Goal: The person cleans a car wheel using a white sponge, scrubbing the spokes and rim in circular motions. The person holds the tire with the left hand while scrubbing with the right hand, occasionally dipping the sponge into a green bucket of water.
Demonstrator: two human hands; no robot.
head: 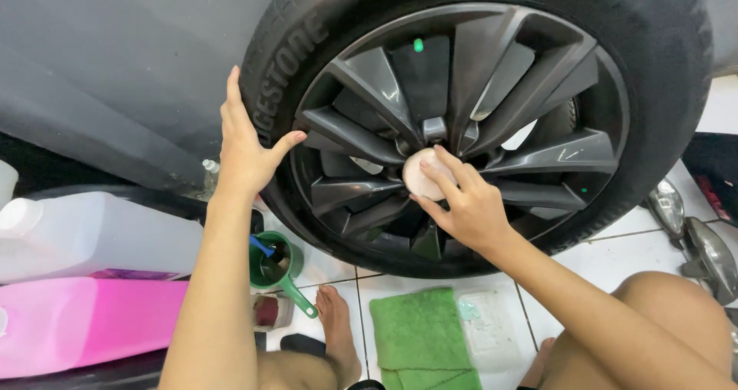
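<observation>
1. Against the wheel hub: right hand, fingers closed around a round pale pad, pressing it flat for contact.
2. Left of the wheel, on the tyre: left hand, fingers spread open, likely bracing.
3. Below the wheel: green cloth on the floor, within reach.

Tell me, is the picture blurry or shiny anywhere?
Head view: mostly sharp; the wheel looks bent outward by the wide lens; soft light gleams on its spokes and on the white floor tiles; deep shadow lies between the spokes, around the round pad under the right hand.
</observation>
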